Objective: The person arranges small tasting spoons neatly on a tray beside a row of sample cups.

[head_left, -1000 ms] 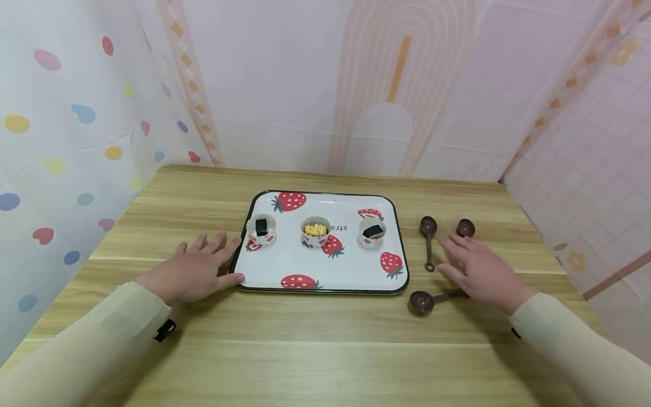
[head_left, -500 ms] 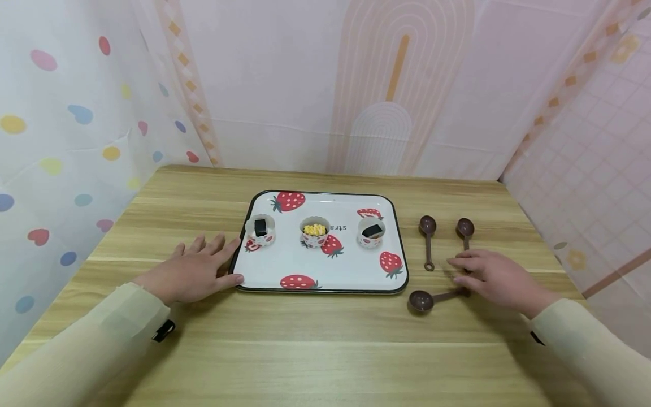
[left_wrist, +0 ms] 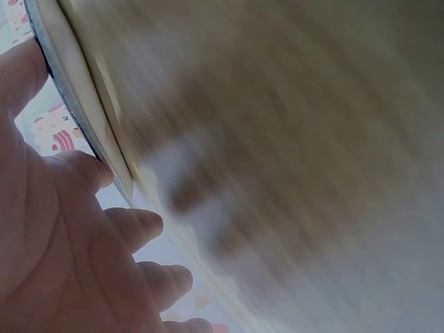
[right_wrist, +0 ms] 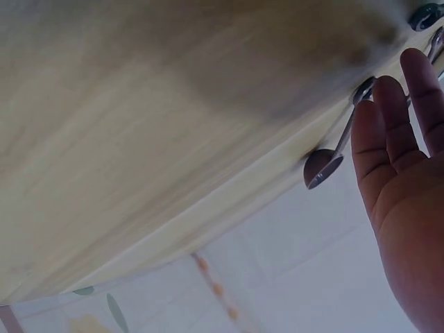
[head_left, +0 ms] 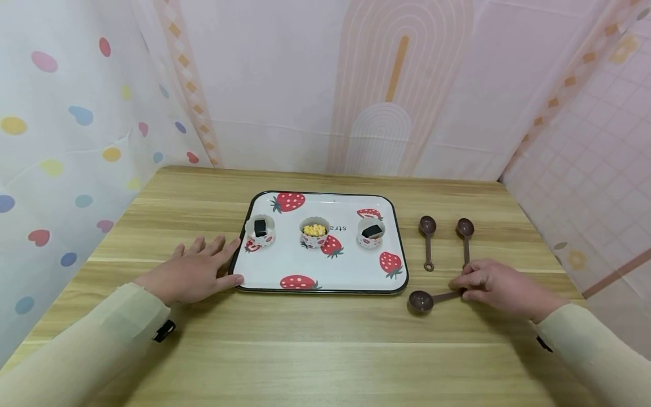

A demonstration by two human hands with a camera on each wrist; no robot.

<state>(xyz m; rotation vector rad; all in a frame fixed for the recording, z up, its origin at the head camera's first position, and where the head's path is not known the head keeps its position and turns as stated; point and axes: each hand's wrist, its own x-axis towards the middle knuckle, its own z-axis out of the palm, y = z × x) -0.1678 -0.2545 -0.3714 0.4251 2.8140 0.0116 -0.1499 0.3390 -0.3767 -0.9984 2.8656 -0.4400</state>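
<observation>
In the head view my right hand (head_left: 500, 288) pinches the handle end of a brown measuring spoon (head_left: 421, 302) lying on the table, its bowl toward the left. Just beyond my fingers is a second measuring spoon (head_left: 465, 228), its handle end partly hidden by the hand; a third measuring spoon (head_left: 428, 225) lies left of it. My left hand (head_left: 190, 271) rests with spread fingers against the left edge of a white strawberry-print tray (head_left: 351, 274). The left wrist view shows the palm and fingers of that hand beside the tray rim (left_wrist: 73, 100).
On the tray stand three paper cups in a row: a left cup (head_left: 261, 238) and a right cup (head_left: 369, 241) with black-topped food, and a middle cup (head_left: 315, 240) with yellow topping. Printed curtains (head_left: 285, 85) hang behind and beside the wooden table (head_left: 315, 350).
My right hand has moved back from the far spoons toward me and closed its fingertips on the near spoon's handle. The left hand, tray and spoons stay in place.
</observation>
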